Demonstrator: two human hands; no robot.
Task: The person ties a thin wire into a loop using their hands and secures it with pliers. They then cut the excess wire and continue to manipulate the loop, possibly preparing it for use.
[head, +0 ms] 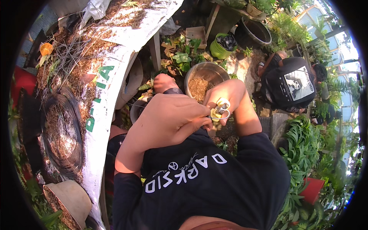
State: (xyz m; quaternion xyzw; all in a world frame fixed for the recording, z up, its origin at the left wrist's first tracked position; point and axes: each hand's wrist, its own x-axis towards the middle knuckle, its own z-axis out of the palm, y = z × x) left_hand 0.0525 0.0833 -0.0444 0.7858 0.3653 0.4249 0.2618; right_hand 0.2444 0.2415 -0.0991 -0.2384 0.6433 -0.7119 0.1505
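My left hand (169, 118) is in front of my chest, its fingers closed around the end of a thin bent metal wire (228, 115). Right beside it, my right hand (227, 93) is curled around a small yellow and grey metal tool (220, 109), possibly pliers, largely hidden by the fingers. The wire curves in a hook at the tool's grey end. Just beyond my hands stands a round metal pot (208, 73) with brown fibrous material (199, 87) inside.
On the left, a white table (99, 115) holds a coil of dark wire (61, 132), cut wires (69, 51) and brown fibre. A tan pot (69, 198) lies tilted at lower left. A green bucket (221, 51) stands ahead. Another person (290, 83) crouches at right, near leafy plants (302, 143).
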